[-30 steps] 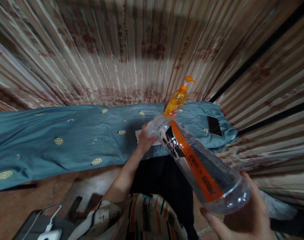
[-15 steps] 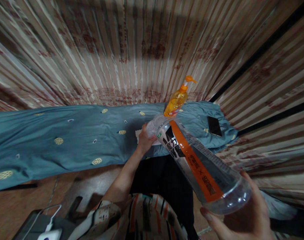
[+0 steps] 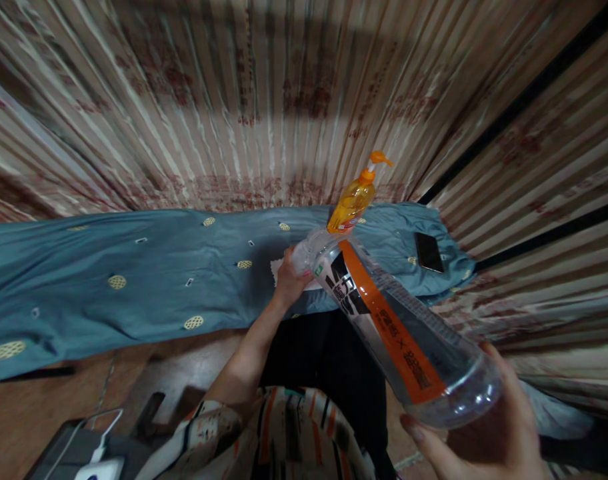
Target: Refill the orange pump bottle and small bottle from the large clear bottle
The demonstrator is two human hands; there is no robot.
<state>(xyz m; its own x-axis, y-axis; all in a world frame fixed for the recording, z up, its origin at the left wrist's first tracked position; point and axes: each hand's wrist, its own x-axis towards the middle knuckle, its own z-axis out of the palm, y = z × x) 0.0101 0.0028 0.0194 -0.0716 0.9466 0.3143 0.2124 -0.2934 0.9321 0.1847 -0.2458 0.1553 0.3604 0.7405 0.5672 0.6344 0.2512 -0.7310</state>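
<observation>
A large clear plastic bottle [image 3: 384, 333] with an orange, white and black label lies slantwise in front of me, its neck toward the upper left and its base toward the lower right. No liquid can be made out inside. My left hand [image 3: 290, 279] is closed around the neck end, its fingers partly hidden behind the clear plastic. Cupped under and around the base is my right hand [image 3: 499, 420], thumb on the near side. Just beyond the neck stands a pump bottle [image 3: 353, 203] of orange-yellow liquid. Part of a white paper [image 3: 275, 269] with a jagged edge shows behind my left hand.
A blue-green cloth with pineapple prints [image 3: 154, 267] covers the long surface. At its right end lies a black phone [image 3: 429, 252]. Pleated curtains [image 3: 224, 120] hang behind and to the right. A white charger with a cable [image 3: 101, 469] is at the lower left.
</observation>
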